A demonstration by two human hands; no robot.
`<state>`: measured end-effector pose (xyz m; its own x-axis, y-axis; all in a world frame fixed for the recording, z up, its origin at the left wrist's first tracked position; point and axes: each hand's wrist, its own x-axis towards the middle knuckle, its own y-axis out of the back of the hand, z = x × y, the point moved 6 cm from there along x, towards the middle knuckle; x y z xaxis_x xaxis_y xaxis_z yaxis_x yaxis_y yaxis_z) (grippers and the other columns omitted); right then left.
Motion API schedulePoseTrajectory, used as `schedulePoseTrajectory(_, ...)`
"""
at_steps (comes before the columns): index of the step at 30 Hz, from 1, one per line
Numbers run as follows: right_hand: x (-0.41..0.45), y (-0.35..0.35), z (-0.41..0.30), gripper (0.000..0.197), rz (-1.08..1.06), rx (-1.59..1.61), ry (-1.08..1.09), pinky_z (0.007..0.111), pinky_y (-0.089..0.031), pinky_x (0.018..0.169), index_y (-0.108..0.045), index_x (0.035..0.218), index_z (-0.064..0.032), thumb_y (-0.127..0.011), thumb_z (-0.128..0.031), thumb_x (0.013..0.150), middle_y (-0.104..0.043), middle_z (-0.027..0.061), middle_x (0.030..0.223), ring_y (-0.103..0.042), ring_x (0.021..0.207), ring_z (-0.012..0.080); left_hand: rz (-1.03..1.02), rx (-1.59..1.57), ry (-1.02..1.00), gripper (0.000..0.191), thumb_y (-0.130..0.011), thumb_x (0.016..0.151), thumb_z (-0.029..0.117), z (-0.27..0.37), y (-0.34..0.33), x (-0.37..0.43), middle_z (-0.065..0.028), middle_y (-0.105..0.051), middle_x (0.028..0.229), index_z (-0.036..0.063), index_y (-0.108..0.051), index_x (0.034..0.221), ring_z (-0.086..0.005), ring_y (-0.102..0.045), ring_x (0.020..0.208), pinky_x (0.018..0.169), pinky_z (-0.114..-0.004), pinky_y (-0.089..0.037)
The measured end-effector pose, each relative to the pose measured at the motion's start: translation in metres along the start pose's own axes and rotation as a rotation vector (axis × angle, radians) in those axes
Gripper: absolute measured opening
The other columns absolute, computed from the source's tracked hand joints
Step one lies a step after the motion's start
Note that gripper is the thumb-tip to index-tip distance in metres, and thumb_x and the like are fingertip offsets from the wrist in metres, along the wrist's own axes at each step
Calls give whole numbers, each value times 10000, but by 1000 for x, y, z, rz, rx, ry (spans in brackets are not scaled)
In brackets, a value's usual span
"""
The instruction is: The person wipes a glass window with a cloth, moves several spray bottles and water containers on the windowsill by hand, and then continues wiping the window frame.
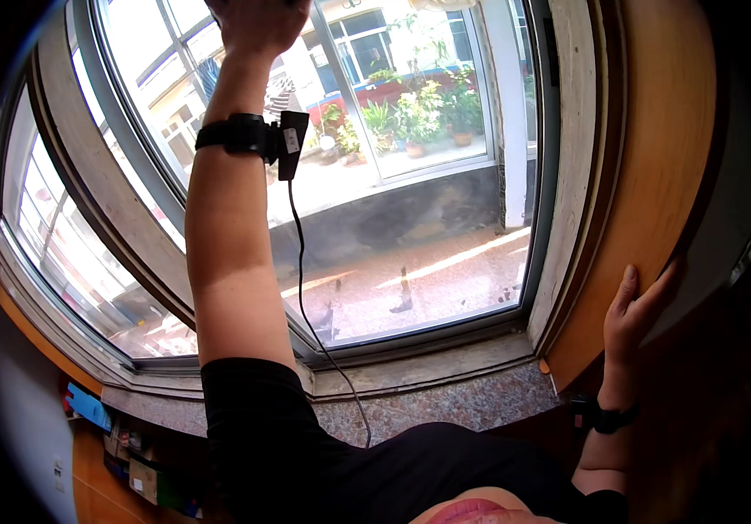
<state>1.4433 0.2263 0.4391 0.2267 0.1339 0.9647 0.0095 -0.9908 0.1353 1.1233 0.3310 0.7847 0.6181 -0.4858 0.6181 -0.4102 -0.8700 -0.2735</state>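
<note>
My left arm reaches up across the window. My left hand point(257, 25) is at the top edge of the view in front of the bright glass; its fingers are cut off, so what they touch or hold is hidden. A black strap with a small black device point(291, 145) is around that wrist, and a black cable point(301, 262) hangs down from it. At the right, my right hand point(637, 314) rests against the edge of the wooden window casing point(664, 150), thumb apart from the fingers. The window pane point(441, 262) has dark smudges low down.
A speckled stone sill point(428, 406) runs below the grey window frame point(428, 347). Worn pale wood point(107, 150) divides the window at the left. Boxes and a blue item point(89, 405) lie at the lower left. Potted plants point(415, 124) stand outside, beyond the glass.
</note>
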Motion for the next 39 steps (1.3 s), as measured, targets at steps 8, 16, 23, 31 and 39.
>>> schedulePoseTrajectory(8,0,0,5,601,15,-15,10,490,-351,1071,-248,1461,53,-530,-192,990,-325,304,1450,-381,1320,445,-223,-79,58,507,-652,799,294,98,-33,-51,-84,-482,1337,177,-518,1274,-359,-420,1241,976,-590,-298)
schedulePoseTrajectory(16,0,0,4,606,20,9,7,500,-333,1081,-248,1460,54,-533,-197,989,-317,310,1454,-362,1328,456,-850,-372,-224,775,-649,766,443,233,-6,-183,33,-297,1559,329,-360,1475,-247,-240,1444,1145,-589,-130)
schedulePoseTrajectory(23,1,0,3,613,12,15,-16,505,-324,1082,-236,1468,50,-527,-203,991,-305,310,1463,-350,1331,463,-903,-234,-640,810,-547,797,488,273,75,-312,78,-235,1584,330,-226,1524,-209,-200,1461,1154,-544,-115)
schedulePoseTrajectory(31,0,-1,2,607,36,22,1,506,-323,1082,-231,1478,32,-518,-192,993,-313,304,1460,-350,1335,453,-858,-281,-200,671,-623,779,384,131,91,-289,72,-388,1497,376,-422,1420,-236,-347,1386,1146,-572,-158)
schedulePoseTrajectory(39,-2,-1,0,606,-3,35,-59,505,-321,1082,-241,1470,39,-528,-188,987,-305,309,1464,-347,1333,464,-506,-30,233,728,-670,784,274,-41,52,-187,-101,-328,1530,260,-400,1460,-386,-266,1409,1125,-612,-130)
